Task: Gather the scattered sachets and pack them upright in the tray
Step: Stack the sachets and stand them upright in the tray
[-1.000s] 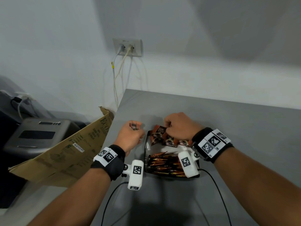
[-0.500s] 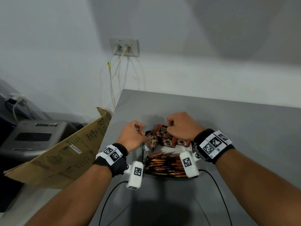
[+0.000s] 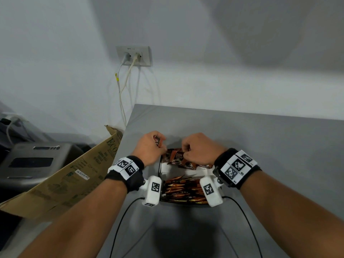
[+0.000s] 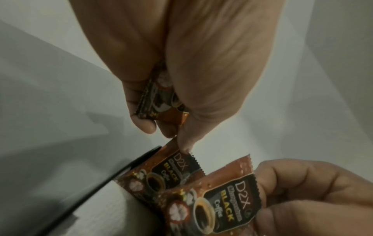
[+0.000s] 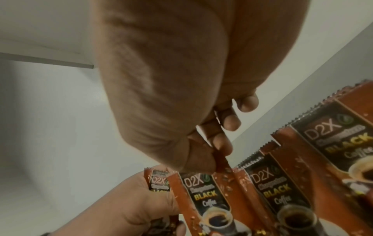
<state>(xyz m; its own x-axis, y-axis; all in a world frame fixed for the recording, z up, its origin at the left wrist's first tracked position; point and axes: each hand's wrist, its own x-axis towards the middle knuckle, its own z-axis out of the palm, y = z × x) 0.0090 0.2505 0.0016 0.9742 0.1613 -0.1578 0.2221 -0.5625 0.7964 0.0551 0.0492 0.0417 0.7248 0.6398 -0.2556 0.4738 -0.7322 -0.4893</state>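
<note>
Brown "D2X Black Coffee" sachets fill a black-rimmed tray [image 3: 159,169]. Its near compartment holds several packed sachets [image 3: 184,189] edge-up; more lean in the far compartment. My left hand [image 3: 161,146] grips one sachet [image 3: 157,141] in curled fingers at the tray's far left corner. In the left wrist view that held sachet [image 4: 161,102] shows, and the thumb tip touches the top of a leaning sachet [image 4: 171,169]. My right hand [image 3: 184,154] pinches the top edge of another sachet [image 3: 176,158], seen close as the pinched sachet [image 5: 201,199].
The grey table [image 3: 260,138] ends at its left edge just beside the tray. A cardboard flap [image 3: 70,175] leans against that edge, with a grey machine [image 3: 31,161] beyond it. Cables hang from a wall socket [image 3: 133,55]. Wrist-camera cords trail toward me.
My left hand has moved right with its sachet to the tray's far left corner, close to the right hand. The right hand keeps its pinch in the far compartment.
</note>
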